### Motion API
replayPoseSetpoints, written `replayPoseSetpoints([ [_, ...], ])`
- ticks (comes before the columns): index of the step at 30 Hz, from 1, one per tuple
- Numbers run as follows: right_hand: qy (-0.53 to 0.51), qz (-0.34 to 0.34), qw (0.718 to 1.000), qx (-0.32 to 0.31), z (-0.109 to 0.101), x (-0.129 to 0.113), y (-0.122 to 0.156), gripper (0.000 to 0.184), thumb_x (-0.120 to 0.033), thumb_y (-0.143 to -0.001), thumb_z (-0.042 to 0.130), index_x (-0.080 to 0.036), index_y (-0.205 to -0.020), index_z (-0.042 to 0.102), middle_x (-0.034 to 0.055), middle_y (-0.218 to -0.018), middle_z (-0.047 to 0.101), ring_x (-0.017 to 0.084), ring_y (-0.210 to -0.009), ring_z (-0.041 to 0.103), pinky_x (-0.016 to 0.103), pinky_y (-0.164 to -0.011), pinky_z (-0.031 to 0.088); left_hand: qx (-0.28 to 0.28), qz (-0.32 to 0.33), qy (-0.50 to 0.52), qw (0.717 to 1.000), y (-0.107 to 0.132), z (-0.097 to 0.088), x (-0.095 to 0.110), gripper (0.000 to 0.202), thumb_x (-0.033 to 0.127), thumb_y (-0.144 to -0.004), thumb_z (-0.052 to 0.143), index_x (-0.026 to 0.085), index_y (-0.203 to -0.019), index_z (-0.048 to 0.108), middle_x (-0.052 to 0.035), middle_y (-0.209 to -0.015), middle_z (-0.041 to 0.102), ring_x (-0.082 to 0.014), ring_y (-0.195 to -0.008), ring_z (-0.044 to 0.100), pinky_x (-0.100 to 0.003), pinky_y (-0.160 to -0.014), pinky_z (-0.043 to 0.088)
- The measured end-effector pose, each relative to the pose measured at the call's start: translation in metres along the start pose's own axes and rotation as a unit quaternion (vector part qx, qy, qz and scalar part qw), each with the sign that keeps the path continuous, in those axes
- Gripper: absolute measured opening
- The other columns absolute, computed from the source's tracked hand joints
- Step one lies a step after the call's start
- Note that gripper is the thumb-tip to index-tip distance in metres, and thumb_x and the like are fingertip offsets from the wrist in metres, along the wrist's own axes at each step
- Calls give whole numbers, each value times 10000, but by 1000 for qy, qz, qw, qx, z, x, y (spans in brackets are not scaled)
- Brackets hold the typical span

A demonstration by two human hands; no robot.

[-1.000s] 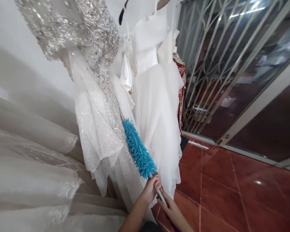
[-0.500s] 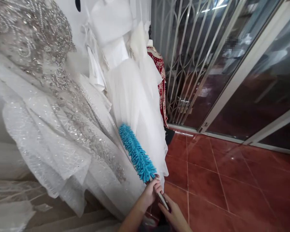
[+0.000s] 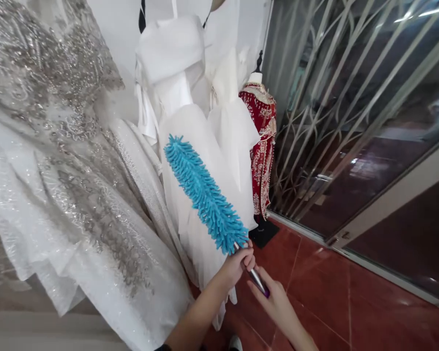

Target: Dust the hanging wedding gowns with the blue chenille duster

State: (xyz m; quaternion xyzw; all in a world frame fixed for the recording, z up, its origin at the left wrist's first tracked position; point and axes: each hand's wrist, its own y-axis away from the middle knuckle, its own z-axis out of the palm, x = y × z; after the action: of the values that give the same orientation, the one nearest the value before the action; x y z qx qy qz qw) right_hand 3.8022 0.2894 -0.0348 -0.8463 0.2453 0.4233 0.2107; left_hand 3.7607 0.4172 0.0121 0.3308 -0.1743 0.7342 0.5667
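In the head view, a blue fluffy duster (image 3: 205, 195) slants up and to the left, its head lying against the skirt of a white dress (image 3: 205, 131) hung between a beaded dress (image 3: 76, 195) and a red garment (image 3: 262, 146). The left hand (image 3: 237, 265) is closed round the thin handle (image 3: 256, 279) just below the fluffy head. The right hand (image 3: 276, 304) meets the handle's end with its fingers fairly straight; whether they grip it I cannot tell. Below lies a red tiled floor (image 3: 332, 302), with a metal grille (image 3: 325, 97) to the right. The duster looks light, with a soft, yielding head and a stiff, smooth, possibly slippery handle, which is the place to hold.
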Motion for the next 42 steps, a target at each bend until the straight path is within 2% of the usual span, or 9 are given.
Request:
replayPoseSetpoints([
  [5,48,-51,998,-11,-36,4,-55,329,-391,-863,460,-144,-1045,577,19,-629,642,167,-492,598,214,-499,444,54,77,-15,995,-41,30,25,246,276,-620,642,197,-780,472,125,-422,296,-57,-403,285,-261,-584,384],
  [8,97,-73,993,2,-46,3,-89,366,-410,-869,425,-138,-1054,585,48,-648,681,196,-540,646,226,-529,469,78,115,-16,990,-64,36,42,262,280,-620,651,197,-786,466,126,-428,291,-58,-413,290,-260,-591,395],
  [13,193,-116,974,32,-61,-9,-143,353,-408,-872,411,-175,-1070,589,82,-714,726,253,-629,707,247,-524,474,60,160,-8,985,-100,38,77,265,266,-618,653,200,-797,468,127,-439,291,-55,-421,291,-244,-582,396],
  [20,305,-155,937,74,-67,-26,-211,287,-387,-872,470,-227,-1081,583,38,-688,735,275,-610,720,245,-461,409,33,187,-3,982,-143,23,126,249,232,-628,647,206,-799,467,126,-463,287,-55,-441,320,-254,-630,421],
  [25,343,-165,922,66,-58,-27,-239,286,-382,-862,500,-236,-1094,582,32,-674,744,267,-603,717,239,-448,374,33,183,23,982,-165,-6,139,231,209,-624,637,209,-782,468,122,-467,285,-54,-439,329,-242,-622,420],
  [28,361,-162,918,33,-52,-22,-244,274,-386,-858,506,-249,-1084,578,21,-658,743,260,-591,715,231,-433,353,57,174,48,982,-172,-24,133,230,200,-620,629,209,-783,467,121,-460,297,-56,-435,320,-244,-607,421],
  [31,374,-149,915,-17,-45,-9,-241,277,-384,-863,493,-252,-1091,580,25,-655,745,260,-592,714,234,-437,365,84,157,80,981,-174,-42,113,240,192,-602,626,207,-781,465,122,-450,299,-57,-427,306,-247,-591,417],
  [37,340,-105,922,-151,-30,40,-219,312,-367,-892,392,-236,-1105,578,38,-690,740,260,-644,719,245,-464,426,162,124,140,969,-169,-72,52,296,203,-559,647,203,-789,461,128,-464,269,-54,-413,300,-243,-554,383],
  [42,283,-49,927,-242,-20,78,-194,363,-375,-876,362,-220,-1128,573,74,-740,745,307,-728,717,302,-519,489,247,97,187,946,-154,-81,6,326,218,-521,672,207,-747,437,130,-465,247,-49,-413,284,-244,-543,361],
])
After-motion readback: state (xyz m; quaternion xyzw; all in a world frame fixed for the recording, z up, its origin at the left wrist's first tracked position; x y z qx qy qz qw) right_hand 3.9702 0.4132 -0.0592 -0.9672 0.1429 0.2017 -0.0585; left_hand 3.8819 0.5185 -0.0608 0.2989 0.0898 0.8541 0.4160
